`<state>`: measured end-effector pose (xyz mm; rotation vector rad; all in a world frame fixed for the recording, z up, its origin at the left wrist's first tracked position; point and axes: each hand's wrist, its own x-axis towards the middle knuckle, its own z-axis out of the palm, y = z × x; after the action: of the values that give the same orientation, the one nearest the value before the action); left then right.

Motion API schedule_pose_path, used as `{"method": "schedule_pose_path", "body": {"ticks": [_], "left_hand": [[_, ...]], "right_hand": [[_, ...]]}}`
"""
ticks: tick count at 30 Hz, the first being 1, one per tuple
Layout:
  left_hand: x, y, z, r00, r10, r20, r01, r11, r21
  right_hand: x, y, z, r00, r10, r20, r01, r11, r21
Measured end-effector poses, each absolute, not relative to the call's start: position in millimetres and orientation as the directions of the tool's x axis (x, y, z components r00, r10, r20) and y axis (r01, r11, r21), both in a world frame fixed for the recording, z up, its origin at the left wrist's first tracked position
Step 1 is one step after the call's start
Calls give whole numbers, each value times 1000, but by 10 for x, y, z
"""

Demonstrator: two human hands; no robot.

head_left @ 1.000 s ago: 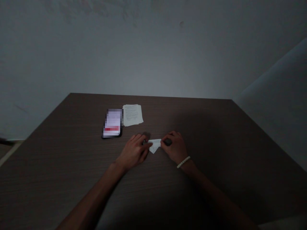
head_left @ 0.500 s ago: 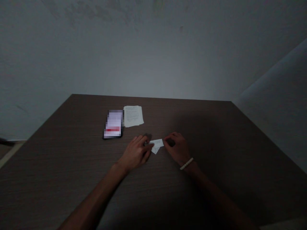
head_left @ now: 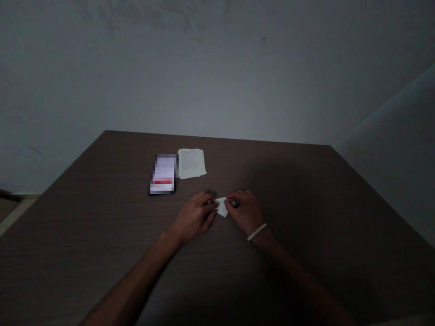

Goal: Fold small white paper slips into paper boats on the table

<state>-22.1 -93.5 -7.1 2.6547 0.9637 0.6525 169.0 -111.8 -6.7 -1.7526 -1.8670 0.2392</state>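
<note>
A small folded piece of white printed paper (head_left: pixel 222 208) lies on the dark table between my hands. My left hand (head_left: pixel 195 214) holds its left side, fingers closed on the edge and pressed down to the table. At the paper's right side, my right hand (head_left: pixel 245 209) pinches the edge between thumb and forefinger; a beaded bracelet is on that wrist. The fingertips of both hands cover parts of the paper, so its exact folds are partly hidden.
A phone (head_left: pixel 163 174) with a lit, blurred screen lies left of centre. Against its right side is a stack of printed white paper sheets (head_left: pixel 192 163). The brown table (head_left: pixel 288 154) meets a grey wall behind.
My right hand has moved left and now pinches the paper's right part, which has been folded over to the left. My left hand has stayed on the paper. The view has shifted slightly.
</note>
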Motion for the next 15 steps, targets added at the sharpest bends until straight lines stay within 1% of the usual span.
{"method": "schedule_pose_path", "body": {"ticks": [8,12,15], "left_hand": [[-225,-922,-83,677,650,345,513,-753,412],[-220,-913,-98,666,663,342,524,-742,418],[-225,-906,-106,662,657,360,516,-748,417]], "right_hand": [[1596,-1134,-45,61,957,285,868,90,-489],[1584,-1162,-58,93,952,292,883,57,-466],[1571,-1178,-83,95,947,306,885,60,-462]]}}
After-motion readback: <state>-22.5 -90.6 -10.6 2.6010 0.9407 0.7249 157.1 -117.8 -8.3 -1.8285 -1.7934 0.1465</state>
